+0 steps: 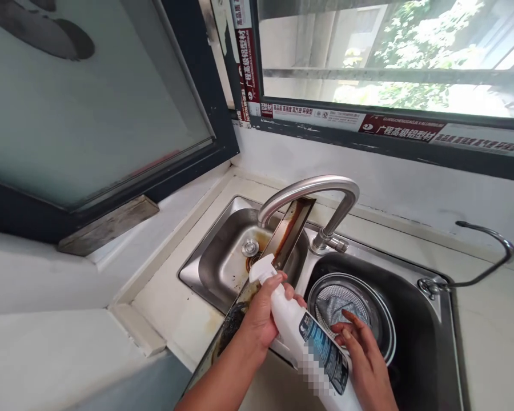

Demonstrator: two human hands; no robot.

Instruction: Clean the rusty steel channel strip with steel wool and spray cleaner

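Note:
A white spray bottle (290, 311) with a blue-and-black label slants across the front of the sink, its trigger head up and to the left. My left hand (260, 313) is wrapped round its neck, just below the head. Beside the bottle's lower part is my right hand (365, 351), fingers spread and brown-stained at the tips; whether it touches the bottle I cannot tell. Under the bottle head, a long metal panel (288, 235) streaked with brown grease lies slantwise across the left basin (225, 245). Its near end runs down past my left forearm.
A curved faucet (312, 185) arches over the left basin. The right basin (424, 337) holds nested round bowls (385, 337) with a grey cloth (340, 305) inside. A thin bent metal spout (492, 274) stands at right. An open window sash (188, 165) hangs over the left side.

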